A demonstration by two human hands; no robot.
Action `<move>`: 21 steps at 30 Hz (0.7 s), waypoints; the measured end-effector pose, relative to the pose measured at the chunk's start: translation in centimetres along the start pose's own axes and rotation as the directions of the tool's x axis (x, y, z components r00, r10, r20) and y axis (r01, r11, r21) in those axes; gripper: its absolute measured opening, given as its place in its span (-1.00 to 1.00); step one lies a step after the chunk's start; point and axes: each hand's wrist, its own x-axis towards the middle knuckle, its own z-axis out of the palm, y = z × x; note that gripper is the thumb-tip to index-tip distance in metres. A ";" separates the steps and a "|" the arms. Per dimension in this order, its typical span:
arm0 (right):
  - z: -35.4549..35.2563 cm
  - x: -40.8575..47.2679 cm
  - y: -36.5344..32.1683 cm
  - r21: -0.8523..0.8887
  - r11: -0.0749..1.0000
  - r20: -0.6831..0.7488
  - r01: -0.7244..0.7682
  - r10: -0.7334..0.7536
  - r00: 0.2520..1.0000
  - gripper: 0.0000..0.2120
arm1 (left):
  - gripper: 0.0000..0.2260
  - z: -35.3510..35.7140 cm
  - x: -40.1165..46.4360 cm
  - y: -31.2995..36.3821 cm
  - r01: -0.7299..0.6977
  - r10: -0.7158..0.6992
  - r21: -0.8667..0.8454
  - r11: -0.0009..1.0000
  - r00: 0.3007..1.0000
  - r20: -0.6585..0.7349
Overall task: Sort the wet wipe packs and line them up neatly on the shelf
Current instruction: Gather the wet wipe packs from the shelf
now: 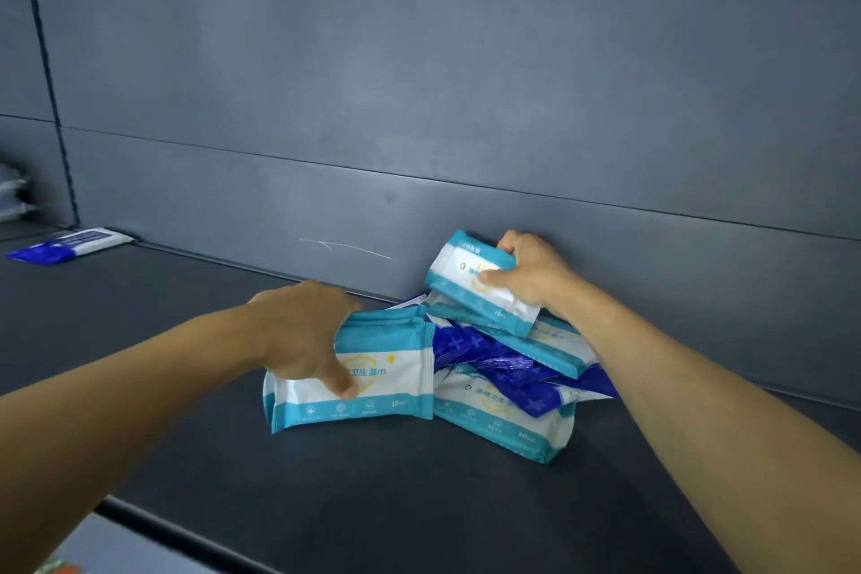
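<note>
Both hands are on the heap of wet wipe packs at the back of the dark shelf. The left hand grips a teal-and-white pack that stands on its long edge at the left side of the heap, fingers curled over its top, thumb pressed on its printed face. The right hand holds a second teal-and-white pack lifted above the heap and tilted, close to the back wall, thumb on its front and fingers round its far end.

Under and between them lies the rest of the heap: more teal-and-white packs mixed with dark blue ones bearing white crosses, overlapping at odd angles, one teal pack flat at the front right.

Far off at the shelf's back left corner a single blue-and-white pack lies flat beside an upright post. The wall is plain grey panelling with a horizontal seam and a faint white scratch low down.
</note>
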 end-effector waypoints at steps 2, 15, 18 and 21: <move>-1.1 0.4 0.0 0.132 0.991 -0.081 0.006 0.005 0.997 -0.83 | -0.58 -0.1 0.1 0.0 -0.001 0.001 0.004 1.000 1.000 0.002; -0.3 0.9 0.4 -0.289 0.954 0.334 -0.085 0.184 0.925 -0.67 | -0.60 0.1 0.3 -0.3 -0.018 0.019 -0.026 0.999 1.000 0.015; -0.4 0.4 -0.2 -0.245 0.967 0.313 -0.073 0.150 0.938 -0.71 | -0.62 0.3 0.2 -0.2 -0.020 0.020 -0.004 1.000 1.000 -0.022; -1.2 -0.6 -1.3 -0.262 0.965 0.257 0.020 0.049 0.965 -0.74 | -0.63 0.4 0.1 -0.2 -0.018 0.018 0.002 1.000 0.999 -0.038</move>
